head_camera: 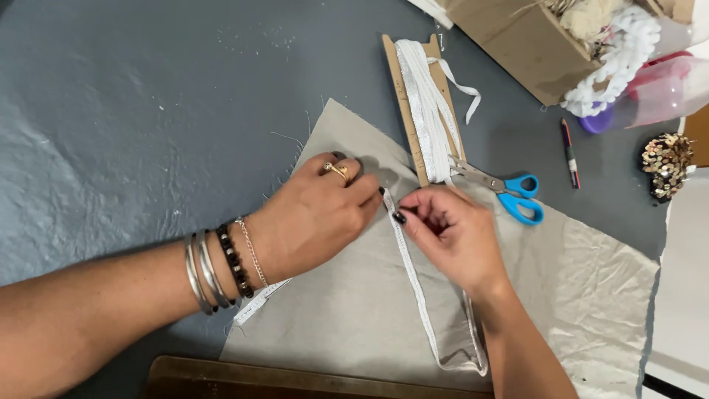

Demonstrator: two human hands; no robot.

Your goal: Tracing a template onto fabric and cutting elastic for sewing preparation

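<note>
The left hand (314, 214) lay flat on the grey cloth (354, 310), fingers spread, while the right hand (450, 233) pinched the white lace trim (410, 258) beside blue-handled scissors (509, 191).

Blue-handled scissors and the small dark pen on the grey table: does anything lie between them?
Nothing: in the head view, only bare grey table separates the blue-handled scissors from the dark pen.

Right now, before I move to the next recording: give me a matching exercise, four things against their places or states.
Things:
1 scissors
2 lace trim
3 pencil
4 left hand

Places or states:
A pressed flat on the grey fabric
B alone on the dark table, right of the card
C blue handles, blades toward the trim card
D pinched by the right hand

Pairs: 1-C, 2-D, 3-B, 4-A
</note>
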